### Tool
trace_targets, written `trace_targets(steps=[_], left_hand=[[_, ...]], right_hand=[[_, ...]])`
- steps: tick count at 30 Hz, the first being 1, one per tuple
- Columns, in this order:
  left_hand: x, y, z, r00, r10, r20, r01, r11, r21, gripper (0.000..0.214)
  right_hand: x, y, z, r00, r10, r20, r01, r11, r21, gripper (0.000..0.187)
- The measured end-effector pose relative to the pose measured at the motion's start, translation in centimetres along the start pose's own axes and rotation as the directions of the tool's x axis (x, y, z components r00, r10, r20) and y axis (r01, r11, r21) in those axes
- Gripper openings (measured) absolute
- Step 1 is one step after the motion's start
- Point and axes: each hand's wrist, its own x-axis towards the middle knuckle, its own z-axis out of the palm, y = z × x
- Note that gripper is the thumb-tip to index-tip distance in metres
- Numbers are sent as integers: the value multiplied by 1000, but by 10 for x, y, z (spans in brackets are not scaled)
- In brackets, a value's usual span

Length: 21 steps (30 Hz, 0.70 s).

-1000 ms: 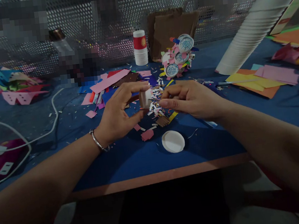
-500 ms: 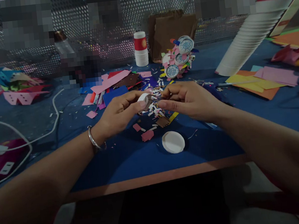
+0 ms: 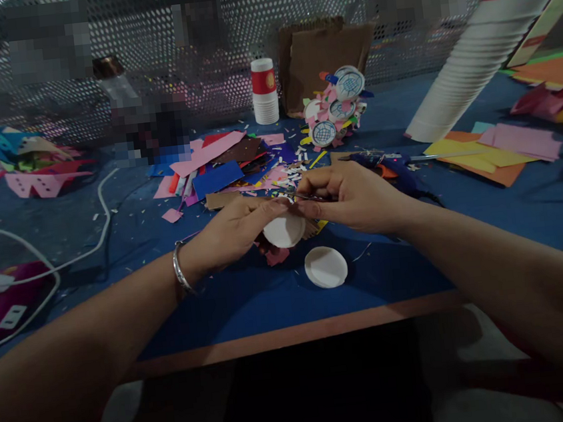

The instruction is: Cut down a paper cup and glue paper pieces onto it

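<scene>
My left hand (image 3: pixel 233 233) grips a white paper cup bottom (image 3: pixel 286 230), a shallow round piece with its hollow face turned towards me. The thumb rests on its upper rim. My right hand (image 3: pixel 343 194) is closed on a thin, dark, blade-like tool (image 3: pixel 310 197); its tip meets the rim by my left thumb, and the fingers hide its rear part. On the blue table below the hands lies a second white cup bottom (image 3: pixel 326 267). Pink, brown, yellow and white paper scraps (image 3: pixel 279 255) are scattered under and behind the hands.
Coloured paper sheets (image 3: pixel 218 180) and markers lie behind my left hand. A paper-cup craft piece (image 3: pixel 336 108), a short cup stack (image 3: pixel 264 92) and cardboard (image 3: pixel 330 58) stand at the back. A long cup stack (image 3: pixel 477 63) leans at right. A white cable (image 3: pixel 105 209) curls at left.
Both hands have come lower and nearer to me. The cup bottom has been tilted from edge-on so that its round hollow face now shows. The second cup bottom lies where it was.
</scene>
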Motion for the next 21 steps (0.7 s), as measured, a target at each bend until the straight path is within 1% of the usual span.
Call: trace_targets(steps=[3,4,8,10,13,17,21], left_hand=[[-2,7,-1,986,-90,138,100,993,-67,57],[-3,8,-2,982,-106,159,118,991,-67,54],[-2,7,-6,976,-80,200,85,996,-15,44],[-2,5,-6,976,-81,204,87,996,-22,40],[-1,3,-5,970,-111,217,134,986,-97,38],[-1,4,-2,962,-119,246,168,968,-188,38],[-2,8,-3,951,-115,286,188,952,-240,38]], right_hand=[[-1,-2,0,997,42,60,-44,998,35,44],[-1,-3,0,996,49,74,-52,998,46,43],[-3,-5,2,987,74,143,-87,992,88,42],[-3,-5,3,982,80,170,-100,989,112,42],[-3,-4,2,983,59,174,-84,987,137,43],[-3,-4,-1,984,-6,179,-27,983,183,50],[-3,-6,-1,973,-47,225,-29,945,326,46]])
